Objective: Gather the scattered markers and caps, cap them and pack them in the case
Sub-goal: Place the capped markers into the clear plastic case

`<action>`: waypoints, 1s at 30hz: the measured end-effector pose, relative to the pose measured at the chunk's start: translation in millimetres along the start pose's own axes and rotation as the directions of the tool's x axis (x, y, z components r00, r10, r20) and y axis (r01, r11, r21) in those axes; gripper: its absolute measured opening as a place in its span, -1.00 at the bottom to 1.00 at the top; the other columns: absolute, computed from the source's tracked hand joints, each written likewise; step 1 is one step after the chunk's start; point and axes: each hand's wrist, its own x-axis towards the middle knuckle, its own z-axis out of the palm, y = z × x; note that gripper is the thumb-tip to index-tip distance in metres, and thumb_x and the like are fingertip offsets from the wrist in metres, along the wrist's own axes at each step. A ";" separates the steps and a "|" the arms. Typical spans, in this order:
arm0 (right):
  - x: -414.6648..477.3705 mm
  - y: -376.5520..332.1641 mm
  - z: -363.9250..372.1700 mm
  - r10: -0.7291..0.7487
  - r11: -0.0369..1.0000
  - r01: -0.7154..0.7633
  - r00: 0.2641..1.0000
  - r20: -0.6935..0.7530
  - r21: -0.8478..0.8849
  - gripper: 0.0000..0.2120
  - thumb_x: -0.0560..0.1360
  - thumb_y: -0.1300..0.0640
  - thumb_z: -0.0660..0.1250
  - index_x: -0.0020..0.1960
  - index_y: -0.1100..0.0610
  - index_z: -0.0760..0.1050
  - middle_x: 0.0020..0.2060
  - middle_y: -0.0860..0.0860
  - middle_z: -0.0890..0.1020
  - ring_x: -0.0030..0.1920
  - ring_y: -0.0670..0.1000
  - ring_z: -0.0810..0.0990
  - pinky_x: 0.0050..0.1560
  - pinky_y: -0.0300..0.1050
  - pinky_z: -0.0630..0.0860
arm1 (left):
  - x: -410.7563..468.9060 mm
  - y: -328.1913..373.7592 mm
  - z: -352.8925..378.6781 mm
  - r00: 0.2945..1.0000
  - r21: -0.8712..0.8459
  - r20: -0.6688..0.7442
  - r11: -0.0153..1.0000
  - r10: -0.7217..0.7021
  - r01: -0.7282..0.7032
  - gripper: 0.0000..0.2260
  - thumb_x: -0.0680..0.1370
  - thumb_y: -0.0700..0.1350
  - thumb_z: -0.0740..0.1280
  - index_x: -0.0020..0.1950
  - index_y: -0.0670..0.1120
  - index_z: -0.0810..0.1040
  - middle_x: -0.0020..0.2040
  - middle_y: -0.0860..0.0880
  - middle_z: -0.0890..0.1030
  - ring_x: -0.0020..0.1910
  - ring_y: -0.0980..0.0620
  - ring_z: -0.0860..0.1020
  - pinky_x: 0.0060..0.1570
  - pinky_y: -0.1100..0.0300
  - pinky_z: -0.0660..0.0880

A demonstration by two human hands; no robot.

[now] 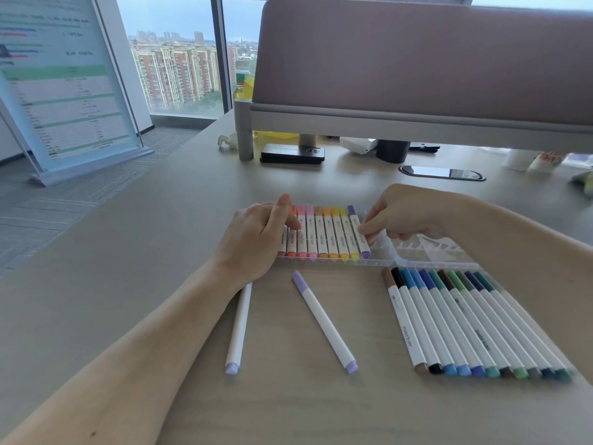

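The right grip (396, 216) is pinching the purple marker (359, 234), seating it in the clear case (426, 248) beside the warm-coloured row (324, 234). The left grip (256, 239) is pressing on that row, grasping nothing. Next is likely picking up the lilac marker (324, 319) and the paler marker (239, 326), which are lying on open worktop (128, 268) well clear of its edge. Empty slots are waiting to the right.

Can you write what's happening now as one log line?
step: packing | left hand: rests on warm-coloured marker row | right hand: pinches purple-capped white marker in clear plastic case | loose: two lilac-capped white markers
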 end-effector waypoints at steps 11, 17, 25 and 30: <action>-0.1 6.1 4.3 0.016 1.000 -0.016 0.999 -0.037 0.009 -0.89 0.52 0.07 0.52 -0.13 0.09 0.76 -0.24 0.11 0.73 -0.44 -0.06 0.35 -0.37 -0.21 0.33 | -1.2 2.4 -0.4 1.000 0.010 -0.008 1.000 0.001 -0.001 -0.44 0.73 0.16 -0.04 -0.08 0.04 0.72 -0.03 0.05 0.66 -0.12 0.21 0.56 -0.26 0.48 0.35; -7.8 2.9 9.5 -0.018 0.999 0.016 0.998 -0.057 -0.037 -0.87 0.57 0.09 0.47 -0.10 0.13 0.72 -0.36 -0.08 0.71 -0.51 -0.12 0.37 -0.46 -0.30 0.32 | -0.4 1.3 1.0 1.000 -0.011 0.002 1.000 0.000 0.000 -0.44 0.73 0.17 -0.04 -0.08 0.05 0.72 -0.05 0.08 0.66 -0.12 0.21 0.57 -0.26 0.46 0.36; -50.5 -32.1 31.3 -0.328 0.943 0.312 0.931 -0.161 -0.116 -0.68 0.54 -0.17 0.43 -0.14 0.09 0.67 -0.26 0.00 0.71 -0.29 -0.10 0.60 -0.23 -0.19 0.54 | 11.0 -8.4 -1.1 0.991 -0.334 0.005 0.934 -0.136 0.130 -0.33 0.60 0.32 -0.08 -0.18 0.04 0.75 -0.10 0.12 0.73 0.03 0.13 0.64 0.12 0.19 0.43; -82.2 -55.7 54.6 -0.274 0.884 0.338 0.934 0.229 -0.322 -0.52 0.46 -0.30 0.40 -0.18 0.14 0.69 -0.31 0.05 0.73 -0.40 -0.10 0.59 -0.22 -0.13 0.59 | 9.9 -10.3 1.7 0.994 -0.293 0.002 0.950 -0.111 0.107 -0.34 0.62 0.31 -0.08 -0.19 0.06 0.74 -0.13 0.17 0.72 -0.02 0.19 0.64 0.06 0.24 0.41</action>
